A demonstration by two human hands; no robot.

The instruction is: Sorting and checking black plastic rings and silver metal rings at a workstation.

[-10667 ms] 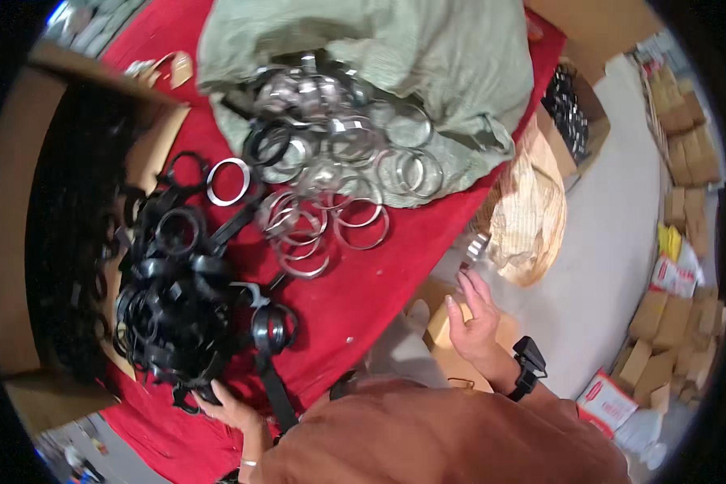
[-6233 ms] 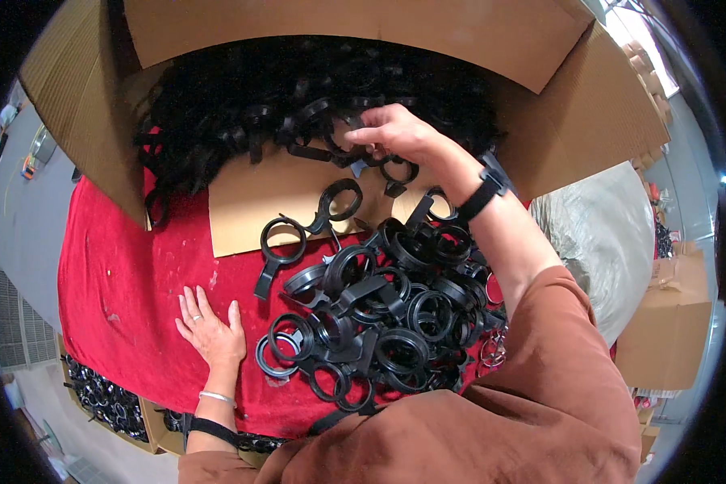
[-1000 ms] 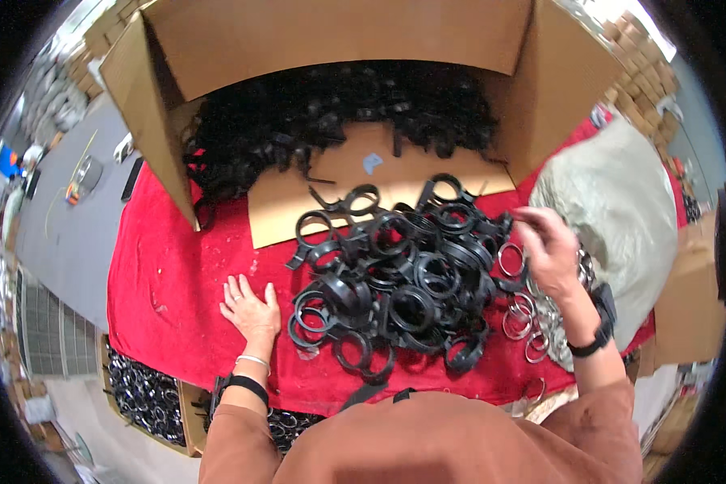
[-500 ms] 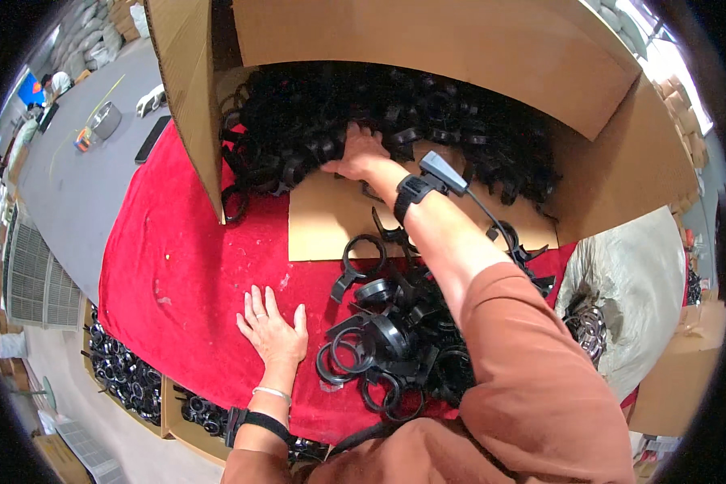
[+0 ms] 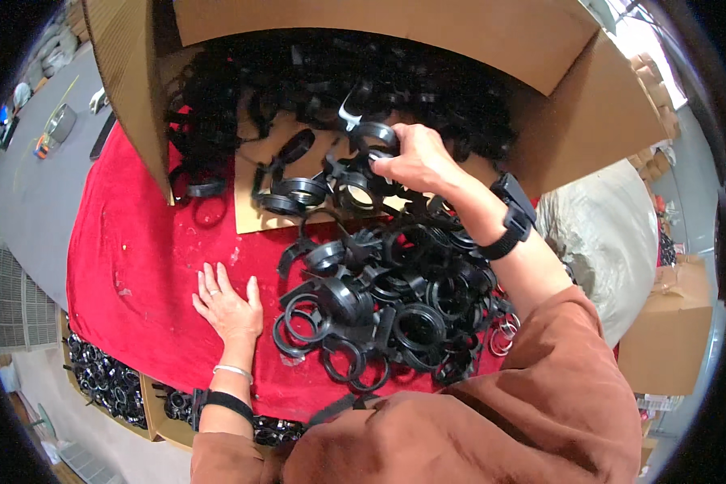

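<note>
My left hand (image 5: 232, 310) lies flat on the red cloth (image 5: 149, 266) with its fingers spread, left of a heap of black plastic rings (image 5: 415, 323) with side tabs. Above the cardboard flap, at the mouth of the large cardboard box, my right hand (image 5: 419, 159) grips a black plastic ring (image 5: 374, 135) between thumb and fingers. Several more loose rings (image 5: 302, 191) rest on the flap (image 5: 254, 222) below and left of it. Deeper in the box, dark parts of the same kind (image 5: 290, 68) are piled; shadow hides their shapes.
A cardboard side panel (image 5: 129, 89) rises at the left, another (image 5: 597, 121) at the right. Beyond the cloth's left edge is a grey table (image 5: 32, 185) with a tape roll (image 5: 60, 121). A pale sack (image 5: 613, 242) stands right. Boxes of black parts (image 5: 109, 387) sit lower left.
My right hand has drawn back from the pile in the box, moving right, and now holds a ring. Many more rings lie on the flap and cloth. My left hand still rests on the cloth.
</note>
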